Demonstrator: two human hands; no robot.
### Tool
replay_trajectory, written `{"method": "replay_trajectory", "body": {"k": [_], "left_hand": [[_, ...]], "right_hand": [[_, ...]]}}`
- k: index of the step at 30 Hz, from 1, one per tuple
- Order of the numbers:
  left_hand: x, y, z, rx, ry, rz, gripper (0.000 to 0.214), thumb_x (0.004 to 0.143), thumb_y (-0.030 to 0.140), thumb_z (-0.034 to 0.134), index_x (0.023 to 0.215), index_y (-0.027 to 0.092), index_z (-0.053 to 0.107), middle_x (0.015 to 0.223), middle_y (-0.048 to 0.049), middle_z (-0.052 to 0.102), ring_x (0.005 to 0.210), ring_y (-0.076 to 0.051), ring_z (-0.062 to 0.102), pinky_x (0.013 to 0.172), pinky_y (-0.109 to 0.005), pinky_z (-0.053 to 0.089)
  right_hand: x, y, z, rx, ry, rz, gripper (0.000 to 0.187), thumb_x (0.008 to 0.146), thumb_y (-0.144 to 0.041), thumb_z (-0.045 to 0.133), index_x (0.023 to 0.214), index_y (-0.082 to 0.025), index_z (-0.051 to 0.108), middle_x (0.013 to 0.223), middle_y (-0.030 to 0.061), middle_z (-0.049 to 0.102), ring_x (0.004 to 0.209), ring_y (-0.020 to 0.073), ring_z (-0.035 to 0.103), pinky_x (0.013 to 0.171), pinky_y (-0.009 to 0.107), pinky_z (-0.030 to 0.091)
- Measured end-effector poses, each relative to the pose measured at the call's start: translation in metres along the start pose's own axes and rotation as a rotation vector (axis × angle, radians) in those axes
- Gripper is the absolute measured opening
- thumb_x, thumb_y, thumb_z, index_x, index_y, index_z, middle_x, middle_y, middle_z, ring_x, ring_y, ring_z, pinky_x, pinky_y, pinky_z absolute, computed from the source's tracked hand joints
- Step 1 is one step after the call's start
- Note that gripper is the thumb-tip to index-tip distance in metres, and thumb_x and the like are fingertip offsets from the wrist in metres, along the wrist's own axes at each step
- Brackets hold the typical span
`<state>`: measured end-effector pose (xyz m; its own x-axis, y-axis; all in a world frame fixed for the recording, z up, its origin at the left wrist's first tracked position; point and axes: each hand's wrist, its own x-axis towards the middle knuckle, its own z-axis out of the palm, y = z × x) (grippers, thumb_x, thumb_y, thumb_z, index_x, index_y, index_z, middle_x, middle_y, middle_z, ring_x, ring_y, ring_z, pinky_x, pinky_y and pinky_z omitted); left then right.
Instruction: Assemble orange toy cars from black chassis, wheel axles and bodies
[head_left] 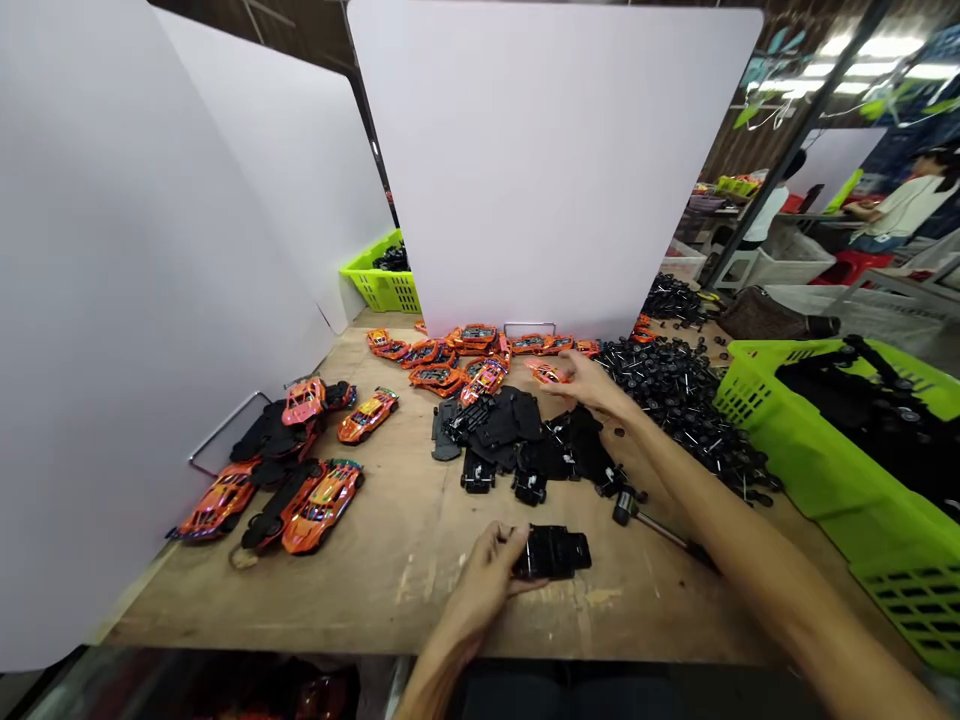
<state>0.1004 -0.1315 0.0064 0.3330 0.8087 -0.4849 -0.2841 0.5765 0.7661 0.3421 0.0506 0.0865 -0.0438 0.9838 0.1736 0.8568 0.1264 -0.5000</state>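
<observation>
My left hand [491, 572] is closed around one end of a black toy car chassis [556, 552], low over the near part of the table. Reaching to the far side, my right hand [589, 382] pinches an orange toy car body shell [546, 373]. More orange car shells [437, 378] lie in a heap just left of that hand. Below it is a loose pile of black chassis parts [510, 425]. A hammer [652, 522] rests on the table under my right forearm.
Orange toy cars [322, 508] stand at the left. Black wheels on axles [667, 395] are heaped at the right, beside a green crate [814, 470] of black parts. White panels [555, 170] rise behind and to the left. Two people sit in the right background.
</observation>
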Motion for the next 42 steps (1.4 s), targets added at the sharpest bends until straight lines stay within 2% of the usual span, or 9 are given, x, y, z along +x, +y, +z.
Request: {"method": "replay_trajectory", "body": {"k": [3,5,7,9,12,14,26,33,42], "left_hand": [[-0.002,0.008,-0.002,-0.078,-0.079,-0.052,0.058,0.079,0.076,0.071,0.092,0.020,0.069,0.099,-0.0118,0.079,0.100,-0.032,0.076,0.091,-0.050,0.062],[-0.002,0.012,-0.002,-0.095,-0.112,-0.083,0.063,0.082,0.081,0.063,0.091,0.019,0.070,0.099,-0.0143,0.081,0.102,-0.033,0.077,0.091,-0.050,0.062],[-0.003,0.014,0.000,-0.076,-0.133,-0.080,0.063,0.085,0.081,0.059,0.089,0.018,0.069,0.097,-0.0149,0.081,0.104,-0.033,0.077,0.091,-0.050,0.062],[-0.005,0.014,0.001,-0.036,-0.128,-0.040,0.054,0.085,0.072,0.068,0.088,0.018,0.067,0.097,-0.0133,0.081,0.104,-0.032,0.076,0.092,-0.048,0.063],[-0.007,0.012,0.003,0.032,-0.071,0.003,0.048,0.074,0.056,0.088,0.088,0.019,0.061,0.096,-0.0087,0.081,0.098,-0.029,0.078,0.091,-0.046,0.064],[-0.007,0.011,0.004,0.053,-0.052,-0.005,0.052,0.069,0.052,0.093,0.089,0.020,0.057,0.095,-0.0069,0.080,0.094,-0.028,0.078,0.091,-0.046,0.064],[-0.005,0.008,0.001,0.042,-0.072,-0.025,0.056,0.073,0.060,0.087,0.090,0.021,0.052,0.092,-0.0035,0.077,0.092,-0.025,0.076,0.090,-0.044,0.062],[-0.006,0.008,0.000,0.033,-0.088,-0.033,0.055,0.074,0.060,0.086,0.092,0.021,0.053,0.099,-0.0040,0.075,0.096,-0.024,0.073,0.092,-0.043,0.059],[-0.006,0.009,0.001,0.056,-0.049,-0.045,0.055,0.075,0.063,0.084,0.092,0.021,0.054,0.095,-0.0024,0.070,0.095,-0.023,0.070,0.092,-0.042,0.059]], "right_hand": [[-0.084,-0.007,-0.018,0.256,-0.246,-0.231,0.062,0.089,-0.042,0.077,0.145,-0.026,0.057,0.128,0.0064,0.070,0.108,0.0224,0.069,0.094,0.033,0.056],[-0.141,-0.014,-0.015,0.269,-0.367,-0.326,0.052,0.089,-0.037,0.077,0.138,-0.028,0.063,0.125,0.0061,0.067,0.107,0.0220,0.068,0.094,0.033,0.056],[-0.180,-0.020,-0.002,0.263,-0.389,-0.361,0.053,0.089,-0.028,0.077,0.139,-0.026,0.061,0.129,0.0085,0.064,0.116,0.0239,0.065,0.101,0.035,0.053],[-0.198,-0.022,0.013,0.245,-0.379,-0.377,0.054,0.089,-0.021,0.074,0.140,-0.025,0.058,0.130,0.0095,0.063,0.121,0.0256,0.062,0.106,0.039,0.051],[-0.198,-0.020,0.028,0.231,-0.390,-0.401,0.051,0.088,-0.016,0.071,0.136,-0.024,0.057,0.126,0.0093,0.065,0.118,0.0263,0.062,0.105,0.041,0.051],[-0.194,-0.017,0.031,0.237,-0.387,-0.403,0.052,0.085,-0.014,0.072,0.134,-0.022,0.057,0.126,0.0104,0.065,0.118,0.0268,0.062,0.105,0.042,0.052],[-0.194,-0.017,0.037,0.234,-0.417,-0.388,0.057,0.081,-0.013,0.071,0.135,-0.021,0.054,0.126,0.0108,0.062,0.116,0.0274,0.060,0.102,0.042,0.052],[-0.197,-0.028,0.032,0.099,-0.436,-0.350,0.054,0.082,-0.009,0.064,0.134,-0.018,0.054,0.126,0.0129,0.061,0.117,0.0304,0.059,0.102,0.047,0.052],[-0.200,-0.026,0.037,0.042,-0.427,-0.393,0.051,0.089,-0.015,0.069,0.136,-0.018,0.049,0.126,0.0132,0.061,0.116,0.0300,0.061,0.102,0.047,0.055]]}}
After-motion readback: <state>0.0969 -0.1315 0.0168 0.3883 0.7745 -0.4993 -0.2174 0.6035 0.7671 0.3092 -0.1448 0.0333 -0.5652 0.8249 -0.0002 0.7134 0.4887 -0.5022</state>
